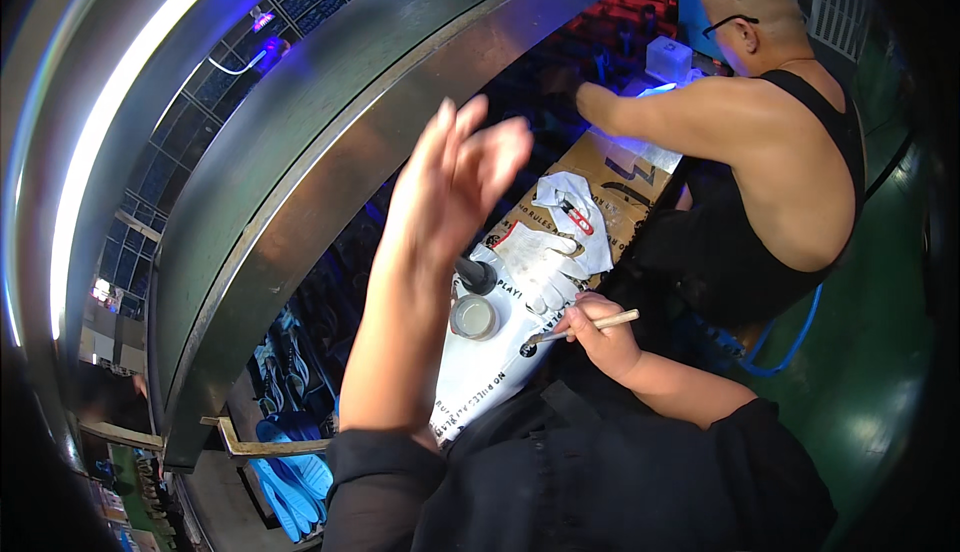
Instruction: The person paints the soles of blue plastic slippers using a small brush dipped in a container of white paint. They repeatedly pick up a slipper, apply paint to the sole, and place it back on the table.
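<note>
My left hand [457, 177] is raised in front of the curved metal edge, somewhat blurred, its fingers apart and nothing visible in it. A wood-handled brush [592, 325] is held in my right hand [604, 338], its bristles low over the white printed sheet [487, 364]. Left of the brush stands a round jar [475, 317] with pale liquid, and a dark cylindrical object [477, 274] is just behind it. White knit gloves [536, 259] with a red cuff lie beyond my right hand. Farther off, red-handled thread snips [577, 218] rest on a white cloth [596, 244].
A long dark green belt or surface [300, 124] with a metal side rail [360, 147] curves along the left. A co-worker [795, 154] sits at the upper right, one arm over the bench. Blue shoe parts [296, 488] lie at the lower left. Printed cardboard [622, 207] covers the bench.
</note>
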Tool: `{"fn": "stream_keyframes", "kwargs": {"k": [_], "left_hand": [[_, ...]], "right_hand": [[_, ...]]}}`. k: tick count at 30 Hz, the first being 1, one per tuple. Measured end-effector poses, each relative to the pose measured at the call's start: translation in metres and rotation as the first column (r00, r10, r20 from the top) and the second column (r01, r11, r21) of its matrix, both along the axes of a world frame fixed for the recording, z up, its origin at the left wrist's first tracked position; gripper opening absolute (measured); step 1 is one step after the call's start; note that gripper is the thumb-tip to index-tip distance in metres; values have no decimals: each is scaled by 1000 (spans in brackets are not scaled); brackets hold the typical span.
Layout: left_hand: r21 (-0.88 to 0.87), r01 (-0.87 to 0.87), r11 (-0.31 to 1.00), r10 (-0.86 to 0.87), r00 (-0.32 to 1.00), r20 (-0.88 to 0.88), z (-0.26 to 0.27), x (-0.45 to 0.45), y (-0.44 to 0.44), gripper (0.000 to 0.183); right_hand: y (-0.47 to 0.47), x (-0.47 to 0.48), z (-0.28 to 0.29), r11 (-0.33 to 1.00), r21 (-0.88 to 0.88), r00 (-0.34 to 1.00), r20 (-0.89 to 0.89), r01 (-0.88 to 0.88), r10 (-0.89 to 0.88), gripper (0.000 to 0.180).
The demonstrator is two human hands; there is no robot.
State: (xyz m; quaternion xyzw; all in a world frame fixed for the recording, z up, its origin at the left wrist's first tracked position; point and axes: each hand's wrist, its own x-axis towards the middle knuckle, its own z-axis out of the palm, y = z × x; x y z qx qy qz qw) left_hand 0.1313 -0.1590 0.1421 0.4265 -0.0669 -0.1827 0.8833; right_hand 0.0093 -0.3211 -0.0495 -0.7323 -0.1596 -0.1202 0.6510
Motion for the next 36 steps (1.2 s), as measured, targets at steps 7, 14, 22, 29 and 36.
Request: {"fn": "stream_keyframes", "kwargs": {"k": [7, 14, 22, 29, 36], "left_hand": [[880, -324, 346, 349, 915, 200, -171, -164, 198, 48], [823, 319, -470, 555, 832, -5, -280, -374, 315, 78], [573, -546, 612, 785, 327, -527, -289, -361, 306, 22], [292, -851, 437, 899, 415, -138, -246, -313, 251, 24], [649, -649, 397, 699, 672, 244, -200, -267, 182, 42]], "right_hand": [[22, 2, -14, 975, 189, 962, -221, -116, 157, 29], [59, -1, -21, 945, 240, 894, -337, -223, 297, 32], [80, -16, -18, 955, 155, 880, -374, -251, 292, 33], [85, -23, -19, 973, 71, 897, -377, -218, 228, 35], [94, -24, 24, 938, 82, 917, -195, -338, 348, 40]]}}
